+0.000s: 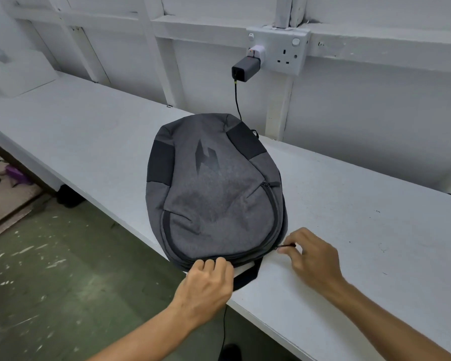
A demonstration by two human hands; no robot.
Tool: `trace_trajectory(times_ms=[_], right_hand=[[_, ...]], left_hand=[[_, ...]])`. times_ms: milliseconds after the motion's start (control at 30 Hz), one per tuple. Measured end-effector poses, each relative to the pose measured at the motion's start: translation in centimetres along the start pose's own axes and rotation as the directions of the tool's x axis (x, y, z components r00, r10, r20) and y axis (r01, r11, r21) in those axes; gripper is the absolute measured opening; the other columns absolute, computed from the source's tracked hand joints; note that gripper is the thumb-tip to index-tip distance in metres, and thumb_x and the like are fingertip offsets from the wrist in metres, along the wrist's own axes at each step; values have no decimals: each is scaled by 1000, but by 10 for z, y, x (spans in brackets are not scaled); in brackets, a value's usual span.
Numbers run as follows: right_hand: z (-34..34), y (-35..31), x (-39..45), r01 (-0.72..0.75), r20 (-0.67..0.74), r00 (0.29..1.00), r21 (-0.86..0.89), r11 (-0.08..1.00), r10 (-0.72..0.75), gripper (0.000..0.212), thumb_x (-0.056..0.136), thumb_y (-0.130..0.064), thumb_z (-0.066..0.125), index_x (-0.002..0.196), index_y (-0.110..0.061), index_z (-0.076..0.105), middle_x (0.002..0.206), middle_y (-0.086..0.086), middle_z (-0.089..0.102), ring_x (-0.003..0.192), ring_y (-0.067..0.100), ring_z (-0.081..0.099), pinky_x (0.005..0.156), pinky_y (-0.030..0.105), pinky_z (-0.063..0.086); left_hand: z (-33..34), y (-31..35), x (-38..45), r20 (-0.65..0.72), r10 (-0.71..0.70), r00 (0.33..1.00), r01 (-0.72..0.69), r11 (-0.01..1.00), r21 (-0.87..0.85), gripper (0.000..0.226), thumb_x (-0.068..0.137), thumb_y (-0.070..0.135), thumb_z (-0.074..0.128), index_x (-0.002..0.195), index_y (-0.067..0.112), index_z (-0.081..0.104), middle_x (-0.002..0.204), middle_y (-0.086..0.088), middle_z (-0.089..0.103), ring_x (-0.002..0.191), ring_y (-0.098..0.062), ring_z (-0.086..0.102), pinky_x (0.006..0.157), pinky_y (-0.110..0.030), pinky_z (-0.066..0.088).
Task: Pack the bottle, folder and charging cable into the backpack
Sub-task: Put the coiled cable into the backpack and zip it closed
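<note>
Fingers (287, 250) of the right hand (314, 256) pinch the zip pull; the left hand (206, 281) curls over the backpack (214, 188) rim beside them. Beyond both, the charging cable (237, 100) hangs plugged in. Bottle and folder are unseen. Risk: the overhanging backpack slides off the worktop (375, 230) when the zip is tugged

No readable text, number or brand name is seen anywhere. Only a dark, angular, lightning-like emblem (207, 158) is printed on the grey backpack (214, 194); no letters can be made out in it.
</note>
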State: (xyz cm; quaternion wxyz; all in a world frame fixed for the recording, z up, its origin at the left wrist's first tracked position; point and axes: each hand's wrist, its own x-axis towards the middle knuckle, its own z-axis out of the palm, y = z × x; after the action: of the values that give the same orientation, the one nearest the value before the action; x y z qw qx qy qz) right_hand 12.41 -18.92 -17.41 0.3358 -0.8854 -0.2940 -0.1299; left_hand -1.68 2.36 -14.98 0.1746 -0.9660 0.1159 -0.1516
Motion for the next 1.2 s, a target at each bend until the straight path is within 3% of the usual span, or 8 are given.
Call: trace_trajectory(times_ms=[233, 333, 567, 700, 800, 1000, 1100, 1200], right_hand=[[-2, 3, 33, -316, 129, 943, 54, 947, 307, 20, 78, -28, 76, 67, -26, 58, 76, -13, 61, 59, 6, 52, 54, 24, 35], [3, -6, 47, -315, 200, 933, 59, 947, 298, 20, 79, -31, 74, 68, -26, 58, 77, -13, 60, 68, 4, 53, 58, 22, 34], [30, -42, 61, -276, 297, 925, 98, 956, 237, 16, 84, -27, 69, 73, -23, 57, 80, -11, 57, 71, 8, 52, 61, 24, 36], [34, -46, 62, -293, 316, 916, 105, 950, 247, 16, 86, -24, 66, 73, -25, 56, 83, -11, 57, 72, 7, 51, 61, 25, 36], [33, -43, 63, -326, 339, 901, 121, 938, 270, 22, 88, -20, 64, 70, -31, 55, 84, -15, 57, 74, 3, 52, 61, 24, 34], [31, -42, 69, -297, 345, 906, 100, 949, 247, 17, 88, -19, 64, 74, -30, 61, 87, -14, 61, 78, 8, 55, 69, 29, 43], [32, -41, 70, -277, 340, 909, 66, 958, 240, 14, 88, -20, 62, 76, -29, 62, 87, -15, 60, 79, 10, 55, 68, 29, 42], [35, -36, 76, -296, 297, 915, 35, 955, 273, 13, 89, -20, 61, 78, -28, 62, 89, -14, 59, 78, 11, 55, 66, 28, 41]], left_hand=[[6, -27, -19, -9, -4, 1000, 4, 1000, -17, 19, 63, 1, 63, 61, 17, 53, 58, -1, 45, 44, -20, 44, 41, -29, 33], [9, -57, -41, 4, -47, 999, 47, 999, 3, 24, 65, 7, 73, 62, 18, 52, 58, -2, 45, 45, -23, 46, 43, -33, 38], [4, -110, -69, 177, -205, 963, 210, 978, -8, 21, 74, 15, 66, 61, 17, 50, 54, -2, 46, 43, -27, 51, 36, -32, 40], [-29, -79, -43, 44, -219, 975, 223, 959, -175, 34, 89, 37, 64, 62, 18, 56, 54, 3, 47, 44, -18, 50, 36, -30, 37], [-36, -42, 1, 17, -102, 995, 103, 982, -157, 25, 85, 23, 70, 65, 17, 55, 59, 2, 45, 46, -16, 41, 36, -28, 29], [-25, -9, 78, 288, -93, 953, 110, 993, -44, 18, 66, 12, 80, 75, 10, 65, 70, -4, 51, 52, -16, 30, 39, -25, 20], [-28, -1, 91, 414, -91, 906, 125, 991, -56, 19, 89, 4, 58, 107, 2, 63, 95, -10, 58, 70, -19, 53, 51, -29, 34], [-29, 0, 94, 438, -115, 892, 147, 988, -41, 20, 92, -3, 50, 110, 1, 58, 103, -14, 54, 72, -21, 43, 54, -30, 34]])
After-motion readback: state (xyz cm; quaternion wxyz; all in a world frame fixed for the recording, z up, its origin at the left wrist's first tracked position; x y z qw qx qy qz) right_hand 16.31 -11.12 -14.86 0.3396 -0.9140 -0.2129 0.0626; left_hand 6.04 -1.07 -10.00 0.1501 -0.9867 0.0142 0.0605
